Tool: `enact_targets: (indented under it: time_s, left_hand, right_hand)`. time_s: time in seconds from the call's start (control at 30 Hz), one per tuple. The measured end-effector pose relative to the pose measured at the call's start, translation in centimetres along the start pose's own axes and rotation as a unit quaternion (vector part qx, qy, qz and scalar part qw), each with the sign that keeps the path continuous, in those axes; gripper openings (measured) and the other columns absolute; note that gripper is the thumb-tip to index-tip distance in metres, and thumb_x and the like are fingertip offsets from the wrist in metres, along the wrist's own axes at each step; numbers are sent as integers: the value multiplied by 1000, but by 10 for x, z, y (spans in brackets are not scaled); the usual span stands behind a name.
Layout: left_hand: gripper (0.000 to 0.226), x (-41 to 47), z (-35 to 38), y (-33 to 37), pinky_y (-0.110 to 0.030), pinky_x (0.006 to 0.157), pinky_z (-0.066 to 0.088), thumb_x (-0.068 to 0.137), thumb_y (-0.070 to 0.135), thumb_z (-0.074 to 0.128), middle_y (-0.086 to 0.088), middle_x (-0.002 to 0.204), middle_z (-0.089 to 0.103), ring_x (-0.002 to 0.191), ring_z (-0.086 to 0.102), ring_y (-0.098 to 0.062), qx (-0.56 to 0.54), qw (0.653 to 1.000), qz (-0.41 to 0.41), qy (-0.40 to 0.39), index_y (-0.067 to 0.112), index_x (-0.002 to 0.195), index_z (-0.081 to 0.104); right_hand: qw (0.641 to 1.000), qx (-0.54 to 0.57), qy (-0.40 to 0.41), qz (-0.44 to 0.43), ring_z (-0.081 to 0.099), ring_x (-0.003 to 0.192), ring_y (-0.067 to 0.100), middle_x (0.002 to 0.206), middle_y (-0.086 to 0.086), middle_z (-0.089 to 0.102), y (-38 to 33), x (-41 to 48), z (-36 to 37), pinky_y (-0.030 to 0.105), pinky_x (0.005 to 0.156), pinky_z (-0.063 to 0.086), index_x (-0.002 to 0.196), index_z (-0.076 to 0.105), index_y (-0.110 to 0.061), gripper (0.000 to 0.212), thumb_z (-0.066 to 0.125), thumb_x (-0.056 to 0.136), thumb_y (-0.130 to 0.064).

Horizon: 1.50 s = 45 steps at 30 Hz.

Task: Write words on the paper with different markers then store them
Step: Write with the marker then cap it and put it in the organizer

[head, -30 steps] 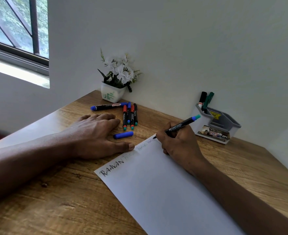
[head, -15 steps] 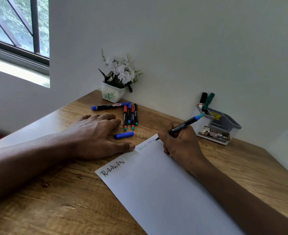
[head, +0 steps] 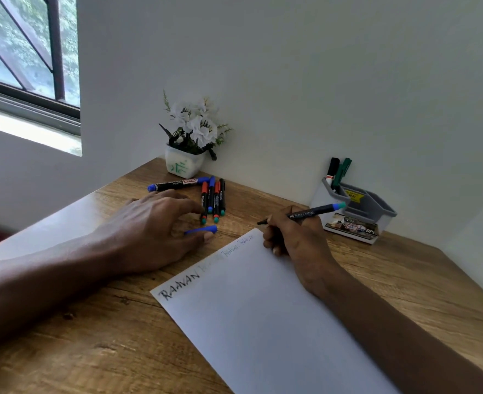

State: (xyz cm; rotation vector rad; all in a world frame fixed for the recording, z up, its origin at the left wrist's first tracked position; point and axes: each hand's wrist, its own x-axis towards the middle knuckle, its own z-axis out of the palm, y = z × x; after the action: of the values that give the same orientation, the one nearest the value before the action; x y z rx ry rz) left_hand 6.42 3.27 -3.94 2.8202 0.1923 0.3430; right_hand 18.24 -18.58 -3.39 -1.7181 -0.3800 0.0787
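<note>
A white paper (head: 263, 314) lies on the wooden desk (head: 98, 345), with "RAAVAN" in black and fainter words along its top edge. My right hand (head: 294, 243) grips an uncapped black marker (head: 311, 212) with a blue and teal end. Its tip points left, just past the paper's top corner. My left hand (head: 155, 231) sits left of the paper, thumb and curled fingers pinching the loose blue cap (head: 203, 229). Three capped markers (head: 213, 200) lie side by side behind it, and a longer blue-capped marker (head: 177, 184) lies beyond them.
A grey and white desk organizer (head: 377, 211) stands by the wall at right, holding a black and a green marker (head: 337, 172). A white flower pot (head: 185, 164) fills the desk's back corner. The window is at far left.
My left hand left the paper's edge and curled round the blue cap. My right hand lifted the marker tip off the paper, up and to the right.
</note>
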Motion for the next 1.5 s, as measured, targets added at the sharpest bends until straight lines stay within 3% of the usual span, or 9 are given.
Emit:
enact_targets:
  time_s: [0.1,0.27,0.4,0.53,0.7,0.93,1.1,1.3,1.5]
  left_hand:
    - [60,-1,0,4,-38,102,45,81,81,51,21,139,55,127,52,-7,23,999,21,37,51,132,58]
    - [26,-2,-2,10,-22,77,47,91,47,70,27,99,62,85,56,6,-2,997,28,77,45,117,69]
    - [23,-3,1,6,-24,75,54,92,36,72,24,92,68,84,62,3,-97,991,26,90,42,115,71]
    - [19,-3,4,3,-24,71,51,95,31,70,24,93,69,85,64,1,-159,982,44,97,44,108,74]
    - [18,0,7,-1,-34,74,55,95,29,70,25,98,71,89,66,-4,-200,973,64,94,44,104,75]
    - [18,-2,7,4,-22,68,45,95,24,70,29,92,68,82,63,1,-201,971,87,90,40,102,76]
    - [17,-4,7,2,-23,67,49,95,27,70,24,96,70,87,65,-4,-195,971,90,109,40,105,75]
    - [18,-5,6,8,-13,64,43,94,26,71,29,94,68,86,63,-1,-175,973,96,115,39,106,76]
    - [16,-6,6,14,-34,73,58,97,24,68,13,97,74,89,71,-11,-242,952,151,115,32,109,75]
  right_hand:
    - [998,39,-39,-8,67,67,19,75,12,73,-1,-3,-1,26,48,43,94,72,-4,15,57,93,-3]
    - [989,82,-114,-53,68,83,23,90,13,79,-2,-7,-5,26,52,43,92,78,-16,28,52,100,-9]
    - [981,61,-157,-99,70,80,21,88,13,79,-1,-8,-6,26,53,45,98,73,-8,18,58,89,-13]
    - [974,65,-190,-101,71,79,16,87,16,79,0,-8,-9,28,57,44,97,67,3,27,57,80,-16]
    - [970,60,-217,-92,72,88,21,89,15,79,1,-9,-8,25,57,42,92,68,-6,20,60,80,-19]
    - [969,64,-218,-98,74,96,32,89,15,79,0,-8,-8,27,59,42,93,70,-6,20,61,82,-19]
    - [967,70,-222,-104,72,91,25,88,17,79,0,-9,-10,29,61,41,94,69,-1,22,60,83,-18]
    - [966,53,-227,-109,76,87,17,89,20,78,-3,-10,-9,34,64,42,96,64,-1,17,65,85,-14]
    - [958,37,-241,-151,69,75,23,82,15,77,-16,-12,-6,37,62,47,96,70,3,16,74,89,-10]
